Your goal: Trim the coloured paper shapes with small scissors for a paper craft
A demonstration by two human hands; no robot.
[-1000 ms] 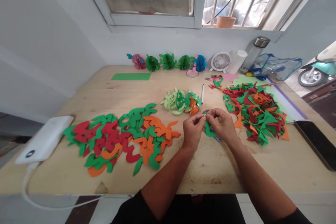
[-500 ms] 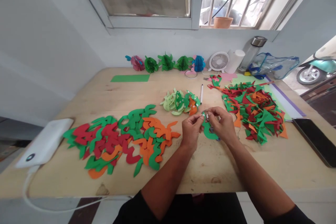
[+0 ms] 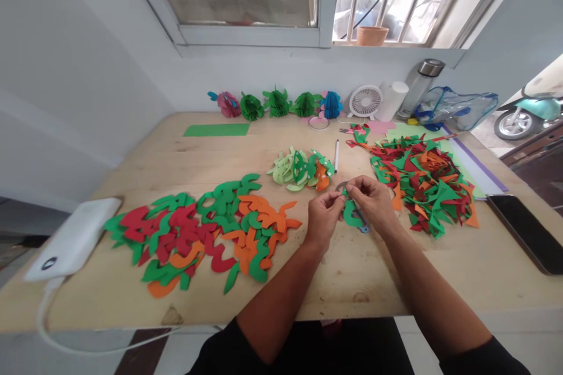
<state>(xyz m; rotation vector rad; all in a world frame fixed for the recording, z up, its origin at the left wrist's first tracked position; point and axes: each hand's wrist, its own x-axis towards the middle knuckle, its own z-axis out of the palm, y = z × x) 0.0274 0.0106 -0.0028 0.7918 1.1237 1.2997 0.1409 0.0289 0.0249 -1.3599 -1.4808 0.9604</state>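
Note:
Over the right-centre of the wooden table, my left hand point(image 3: 324, 211) pinches a curved green paper cutout point(image 3: 352, 215) at its upper end. The fingertips of my right hand point(image 3: 368, 192) close on that same end, almost touching the left ones. The lower part of the cutout hangs free. Beside it a blue-grey end point(image 3: 365, 227) of some tool shows under my right hand, and a dark ring point(image 3: 341, 186) shows just above the fingertips; how they belong together is hidden. Just beyond my hands lies a small pile of cutouts point(image 3: 303, 170), light green, green and orange, some with white patches.
Red, green and orange cutouts point(image 3: 189, 228) spread on the left. Pointed paper scraps point(image 3: 435, 187) heap on the right, near a phone point(image 3: 523, 233). A marker point(image 3: 336, 156), small fan point(image 3: 366, 101), bottle point(image 3: 422, 88), folded-paper figures point(image 3: 277, 102) and power bank point(image 3: 73, 240) stand or lie around.
My fingertips have come closer together at the cutout's upper end. The cutout has shifted slightly up, and the dark ring and blue-grey end show more now.

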